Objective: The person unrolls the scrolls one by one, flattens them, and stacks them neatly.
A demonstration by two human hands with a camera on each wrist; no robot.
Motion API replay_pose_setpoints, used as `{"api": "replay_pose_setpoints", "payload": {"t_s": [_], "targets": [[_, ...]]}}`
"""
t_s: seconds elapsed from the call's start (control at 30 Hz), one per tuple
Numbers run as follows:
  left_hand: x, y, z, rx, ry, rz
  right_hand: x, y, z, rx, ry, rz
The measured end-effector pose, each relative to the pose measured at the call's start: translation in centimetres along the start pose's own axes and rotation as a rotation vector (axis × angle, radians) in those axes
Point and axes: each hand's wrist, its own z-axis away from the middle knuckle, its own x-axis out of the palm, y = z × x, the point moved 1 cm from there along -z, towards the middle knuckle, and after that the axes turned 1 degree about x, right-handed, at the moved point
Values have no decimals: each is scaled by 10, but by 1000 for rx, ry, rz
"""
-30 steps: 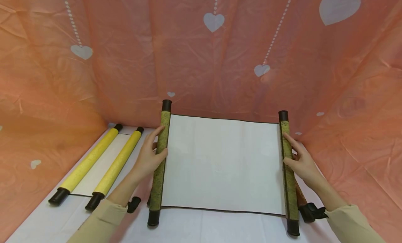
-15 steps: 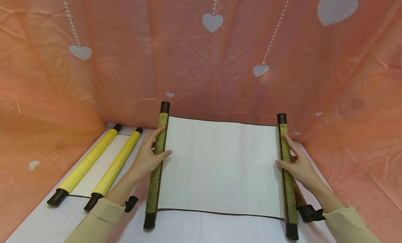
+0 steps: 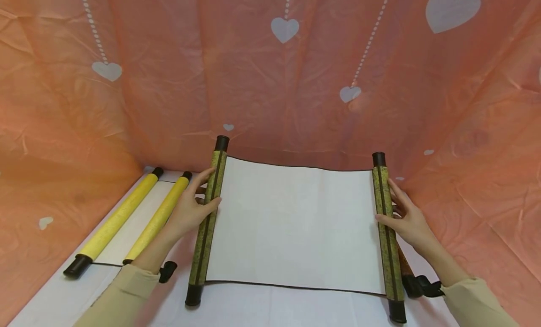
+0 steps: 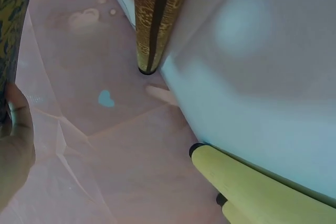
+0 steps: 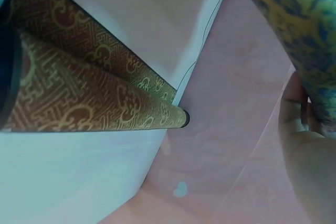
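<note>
A partly unrolled scroll (image 3: 296,223) with a white sheet between two mottled green-gold rollers is spread between my hands. My left hand (image 3: 190,212) grips the left roller (image 3: 204,237), thumb across its front. The right hand (image 3: 410,223) holds the right roller (image 3: 385,237), with its thumb on the near face and fingers at the outer side. Both rollers have black end caps and a dark lengthwise stripe. In the wrist views the held rollers (image 4: 13,24) (image 5: 299,30) are raised above a brown-gold patterned scroll (image 5: 105,93), which the sheet mostly hides in the head view.
At the left a second scroll with yellow rollers (image 3: 120,214) and black caps lies on the white tabletop (image 3: 274,308), close to my left forearm. An orange-pink cloth (image 3: 253,92) with hearts stands behind and along both sides.
Both held rollers have turned, so their dark stripes now face the camera. The left roller's lower end has shifted left. The sheet's top edge sags a little more.
</note>
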Motion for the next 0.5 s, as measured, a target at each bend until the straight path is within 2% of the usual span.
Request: {"api": "replay_pose_setpoints", "payload": {"t_s": [0.13,0.3,0.5], "targets": [[-5,-2,2,-7,9,25,-2,3,1,5,6,-31],[-10,-4,2,17,33,27,-6,4,1,44,2,4],[-11,-7,2,17,36,23,-5,5,0,53,-6,-20]]}}
